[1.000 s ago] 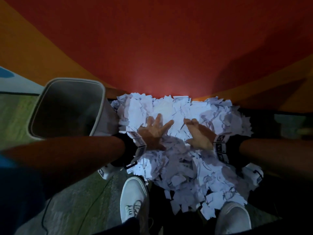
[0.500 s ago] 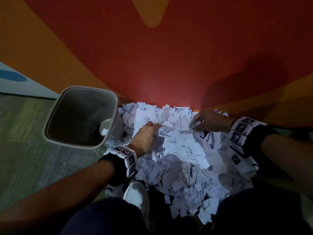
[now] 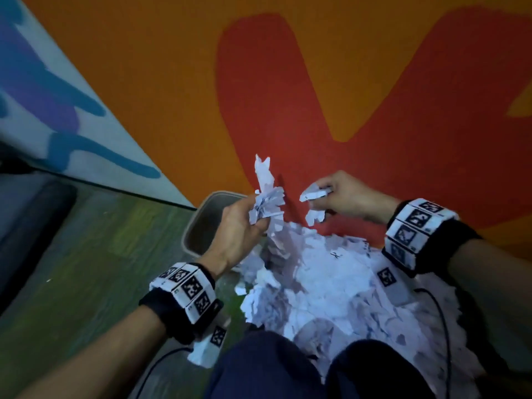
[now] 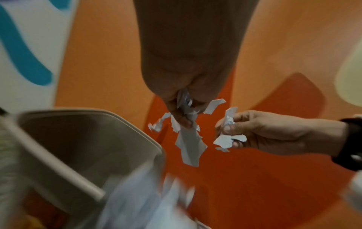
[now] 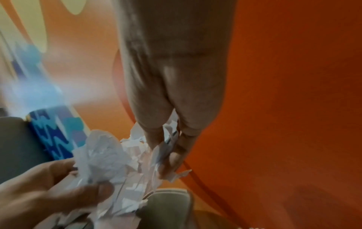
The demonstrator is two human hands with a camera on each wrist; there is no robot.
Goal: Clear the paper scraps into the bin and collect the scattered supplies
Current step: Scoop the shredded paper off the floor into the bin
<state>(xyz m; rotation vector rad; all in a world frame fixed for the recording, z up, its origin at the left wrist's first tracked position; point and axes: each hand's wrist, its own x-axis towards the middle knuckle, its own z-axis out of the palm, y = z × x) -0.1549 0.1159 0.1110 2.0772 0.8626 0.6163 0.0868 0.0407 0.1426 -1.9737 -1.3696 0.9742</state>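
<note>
Head view: the left hand (image 3: 236,226) grips a bunch of paper scraps (image 3: 266,205), raised beside the grey bin (image 3: 198,226). The right hand (image 3: 345,197) pinches a smaller bunch (image 3: 313,194). The scrap pile (image 3: 331,283) lies on the floor against the orange-red wall (image 3: 288,82).

Left wrist view: scraps hang from the curled fingers (image 4: 176,108), just right of the bin rim.

Right wrist view: blurred; the fingers (image 5: 176,151) appear closed on scraps.

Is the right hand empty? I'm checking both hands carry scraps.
No, the right hand pinches a few paper scraps, raised above the pile.
</note>
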